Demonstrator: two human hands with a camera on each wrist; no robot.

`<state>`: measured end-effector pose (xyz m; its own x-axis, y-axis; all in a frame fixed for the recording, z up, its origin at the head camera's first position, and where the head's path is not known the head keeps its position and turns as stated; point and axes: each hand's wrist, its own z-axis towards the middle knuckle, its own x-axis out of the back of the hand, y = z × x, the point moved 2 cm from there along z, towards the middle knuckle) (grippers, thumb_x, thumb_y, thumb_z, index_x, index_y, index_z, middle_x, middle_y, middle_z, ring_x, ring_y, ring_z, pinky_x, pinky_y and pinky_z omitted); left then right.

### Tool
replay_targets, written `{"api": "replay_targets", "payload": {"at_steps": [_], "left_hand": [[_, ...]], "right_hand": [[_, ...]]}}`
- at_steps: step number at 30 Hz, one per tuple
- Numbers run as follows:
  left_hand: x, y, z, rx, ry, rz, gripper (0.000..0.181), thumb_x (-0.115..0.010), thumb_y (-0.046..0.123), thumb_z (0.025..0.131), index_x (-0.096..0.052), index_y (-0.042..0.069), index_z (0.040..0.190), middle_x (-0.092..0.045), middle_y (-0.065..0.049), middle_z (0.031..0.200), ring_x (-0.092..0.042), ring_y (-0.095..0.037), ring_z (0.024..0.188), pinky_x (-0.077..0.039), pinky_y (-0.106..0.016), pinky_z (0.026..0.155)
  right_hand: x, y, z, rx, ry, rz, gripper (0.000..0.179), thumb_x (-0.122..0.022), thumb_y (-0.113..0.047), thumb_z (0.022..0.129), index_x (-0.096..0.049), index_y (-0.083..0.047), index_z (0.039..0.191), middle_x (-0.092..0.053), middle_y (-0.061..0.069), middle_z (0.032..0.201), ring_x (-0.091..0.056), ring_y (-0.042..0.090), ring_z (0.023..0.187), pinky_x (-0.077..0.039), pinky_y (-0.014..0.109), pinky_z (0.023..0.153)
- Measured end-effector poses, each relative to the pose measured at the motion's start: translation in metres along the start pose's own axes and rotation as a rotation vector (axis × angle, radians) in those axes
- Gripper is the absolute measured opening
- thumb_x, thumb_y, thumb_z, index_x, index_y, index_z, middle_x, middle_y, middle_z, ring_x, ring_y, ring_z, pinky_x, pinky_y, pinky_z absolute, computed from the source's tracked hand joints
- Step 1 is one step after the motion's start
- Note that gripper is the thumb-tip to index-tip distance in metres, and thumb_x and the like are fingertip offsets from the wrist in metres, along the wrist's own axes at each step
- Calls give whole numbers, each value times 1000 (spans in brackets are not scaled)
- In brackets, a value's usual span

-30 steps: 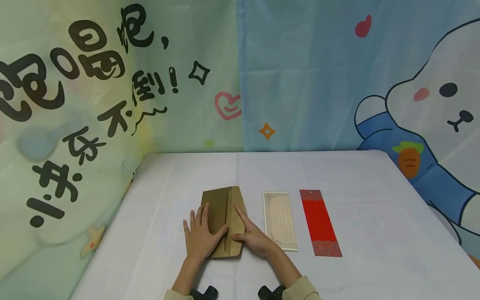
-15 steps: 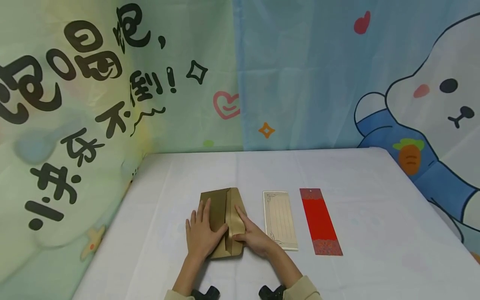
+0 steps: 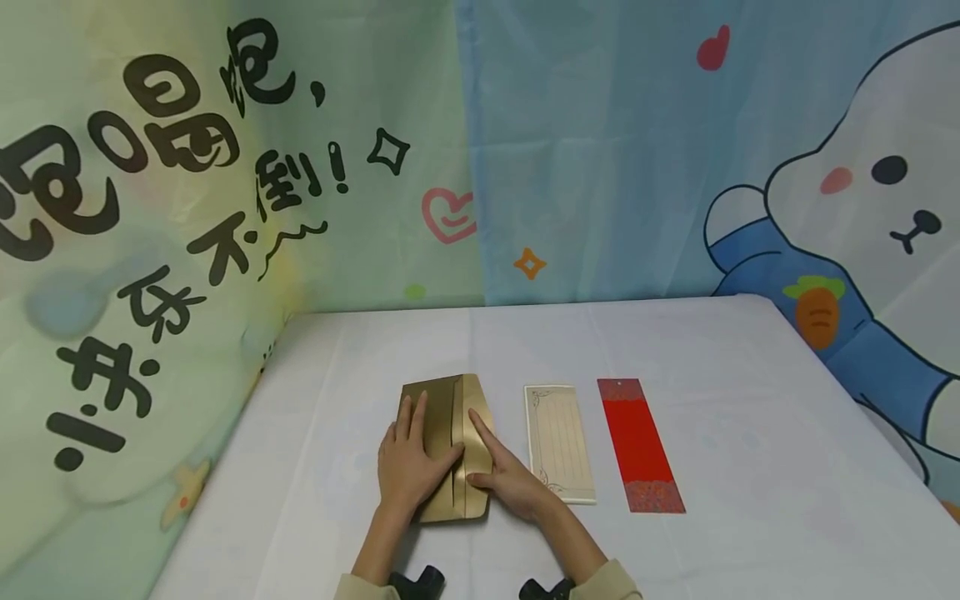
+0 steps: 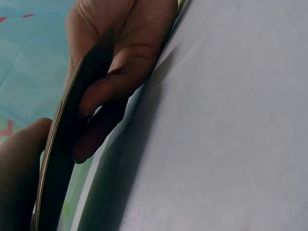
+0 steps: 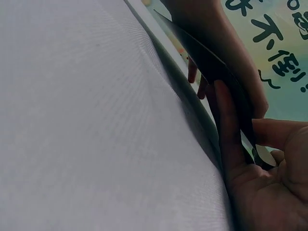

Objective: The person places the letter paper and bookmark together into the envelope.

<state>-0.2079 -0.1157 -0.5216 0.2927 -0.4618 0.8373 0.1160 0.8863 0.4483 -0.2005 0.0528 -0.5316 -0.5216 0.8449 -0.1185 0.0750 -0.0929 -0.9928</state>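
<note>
Pinching the envelope (image 3: 448,427), wrist views alone suggest, right hand (image 3: 514,483) faces outstretched left hand (image 3: 406,468).

The setting is a curtained-off tabletop work area, type of room not determinable, identified by a white-covered table (image 3: 750,450) set against printed fabric backdrops (image 3: 592,167) that carry a cartoon animal (image 3: 840,217), a red heart (image 3: 713,50), and black lettering (image 3: 161,307).

1 gold envelope (image 3: 442,427), 1 cream card (image 3: 560,442), 1 red strip (image 3: 639,442)
</note>
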Motion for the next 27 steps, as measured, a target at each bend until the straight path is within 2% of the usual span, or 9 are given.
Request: {"api": "replay_targets", "payload": {"at_steps": [2,4,7,9,14,18,22,25,27], "left_hand": [[0,1,0,-9,10,-21,89,-60,59,73,-25,25,147,-27,-11,149,-40,-50,117,-34,-60,91],[0,2,0,-17,19,-37,86,-61,54,73,-29,24,146,-28,-10,148,-41,-51,114,-36,-59,88],[0,3,0,-18,50,-48,81,-62,50,72,-37,22,143,-30,-7,148,-44,-50,109,-40,-57,83],[0,4,0,-22,72,-40,78,-63,49,71,-42,21,140,-33,-6,146,-45,-48,106,-41,-55,81],[2,4,-1,-46,124,-8,73,-63,48,68,-50,19,134,-39,-5,143,-46,-45,102,-42,-52,79],[4,4,-2,-57,143,-8,72,-63,48,68,-51,18,133,-39,-6,142,-47,-45,100,-42,-51,78],[5,4,-2,-48,131,-22,72,-64,48,70,-50,19,134,-37,-5,144,-47,-45,100,-42,-52,78],[4,5,-2,-29,112,-20,73,-63,49,70,-47,21,136,-35,-4,145,-47,-45,100,-42,-52,79],[4,5,-2,-17,101,-8,75,-62,50,70,-46,22,137,-35,-5,146,-47,-45,100,-41,-52,79]], "right_hand": [[0,1,0,2,-15,17,92,-55,11,81,-11,-33,148,4,1,154,-11,29,136,-40,31,92],[0,2,0,8,-35,37,89,-53,11,82,-12,-31,149,4,3,154,-25,31,132,-43,34,90],[1,2,-1,18,-64,49,84,-51,10,83,-14,-25,149,-4,13,153,-51,33,113,-48,36,84],[1,2,-1,27,-67,30,81,-52,7,83,-15,-21,149,-14,19,150,-58,30,104,-48,35,82],[0,1,-2,23,-60,53,76,-52,2,87,-15,-19,149,-28,25,143,-60,29,101,-48,35,82],[-1,2,-1,5,-69,113,78,-51,4,88,-11,-21,150,-26,25,144,-58,31,104,-48,38,83],[-1,1,-1,-12,-81,169,82,-49,10,86,-11,-25,150,-26,25,144,-58,31,102,-49,41,81],[-1,0,-1,-9,-76,149,85,-50,12,84,-12,-26,149,-20,22,147,-59,33,100,-50,40,79],[-1,-1,0,11,-67,101,86,-52,12,83,-13,-25,149,-12,17,151,-51,31,112,-49,38,81]]}}
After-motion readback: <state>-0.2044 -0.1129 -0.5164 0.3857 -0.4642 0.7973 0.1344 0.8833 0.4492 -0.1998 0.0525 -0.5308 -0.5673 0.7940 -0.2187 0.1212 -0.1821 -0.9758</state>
